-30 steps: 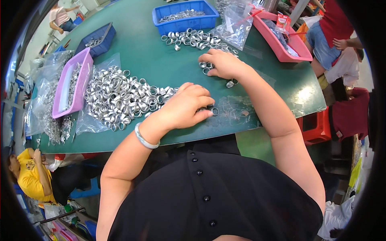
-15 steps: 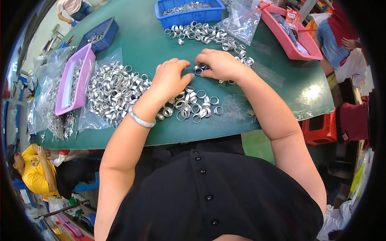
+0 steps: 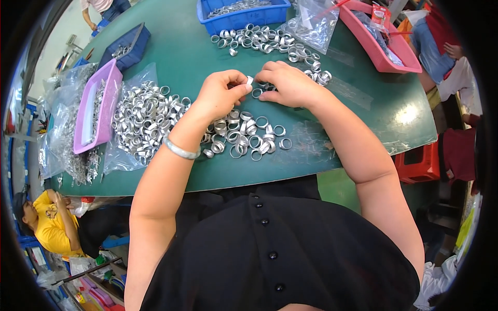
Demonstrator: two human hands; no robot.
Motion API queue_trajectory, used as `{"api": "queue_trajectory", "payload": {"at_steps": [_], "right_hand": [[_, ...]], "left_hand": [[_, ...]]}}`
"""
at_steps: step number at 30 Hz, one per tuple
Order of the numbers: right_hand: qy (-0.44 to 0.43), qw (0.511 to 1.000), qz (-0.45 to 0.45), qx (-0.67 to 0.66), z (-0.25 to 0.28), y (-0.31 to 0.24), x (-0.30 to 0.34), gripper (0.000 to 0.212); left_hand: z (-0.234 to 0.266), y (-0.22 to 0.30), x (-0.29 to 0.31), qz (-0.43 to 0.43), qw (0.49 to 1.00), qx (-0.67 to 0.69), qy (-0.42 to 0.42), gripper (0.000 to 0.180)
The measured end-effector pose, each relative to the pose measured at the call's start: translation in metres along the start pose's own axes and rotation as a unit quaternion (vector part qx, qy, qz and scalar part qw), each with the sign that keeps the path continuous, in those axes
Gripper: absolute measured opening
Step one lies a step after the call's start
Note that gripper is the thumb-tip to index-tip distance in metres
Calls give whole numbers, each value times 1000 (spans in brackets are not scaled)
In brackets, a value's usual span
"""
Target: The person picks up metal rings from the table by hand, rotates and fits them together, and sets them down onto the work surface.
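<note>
My left hand [image 3: 224, 94], with a pale bangle [image 3: 181, 150] on its wrist, is closed in a pinch on a small silver metal ring [image 3: 249, 81]. Just to its right, my right hand [image 3: 290, 85] is curled round a few metal rings [image 3: 257, 93] at the tabletop, its palm side hidden. Below the left hand spreads a loose group of similar rings [image 3: 254, 137]. A bigger heap of rings [image 3: 140, 122] lies on a clear plastic bag to the left. More rings [image 3: 259, 39] are scattered beyond both hands.
On the green table [image 3: 181, 52] stand a blue bin [image 3: 244, 19] of metal parts, a darker blue bin [image 3: 124, 46], a purple tray [image 3: 97, 106] and a pink tray [image 3: 381, 52]. Plastic bags [image 3: 311, 26] lie behind. Other people are around the table; a red stool [image 3: 417, 160] is at right.
My left fingers, apart and without a ring before, now pinch a metal ring. The right hand stays curled in nearly the same place. The whole view has shifted slightly.
</note>
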State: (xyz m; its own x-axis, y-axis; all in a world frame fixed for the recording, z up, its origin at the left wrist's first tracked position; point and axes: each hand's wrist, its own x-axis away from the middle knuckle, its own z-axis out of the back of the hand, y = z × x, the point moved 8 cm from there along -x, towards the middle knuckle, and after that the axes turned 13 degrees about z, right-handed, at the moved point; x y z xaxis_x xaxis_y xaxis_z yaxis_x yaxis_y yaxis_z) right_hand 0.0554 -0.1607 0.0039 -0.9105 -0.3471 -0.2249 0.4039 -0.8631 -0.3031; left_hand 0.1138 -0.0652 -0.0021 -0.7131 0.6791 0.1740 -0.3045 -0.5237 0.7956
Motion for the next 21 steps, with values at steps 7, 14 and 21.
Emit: {"api": "queue_trajectory", "payload": {"at_steps": [7, 14, 21], "right_hand": [[3, 999, 31, -11, -1, -6, 1, 27], [21, 997, 62, -44, 2, -17, -3, 23], [99, 989, 64, -85, 11, -13, -4, 25]], "left_hand": [[0, 2, 28, -22, 916, 396, -67, 14], [9, 0, 35, -114, 923, 367, -7, 15], [11, 5, 43, -136, 905, 401, -23, 47]]}}
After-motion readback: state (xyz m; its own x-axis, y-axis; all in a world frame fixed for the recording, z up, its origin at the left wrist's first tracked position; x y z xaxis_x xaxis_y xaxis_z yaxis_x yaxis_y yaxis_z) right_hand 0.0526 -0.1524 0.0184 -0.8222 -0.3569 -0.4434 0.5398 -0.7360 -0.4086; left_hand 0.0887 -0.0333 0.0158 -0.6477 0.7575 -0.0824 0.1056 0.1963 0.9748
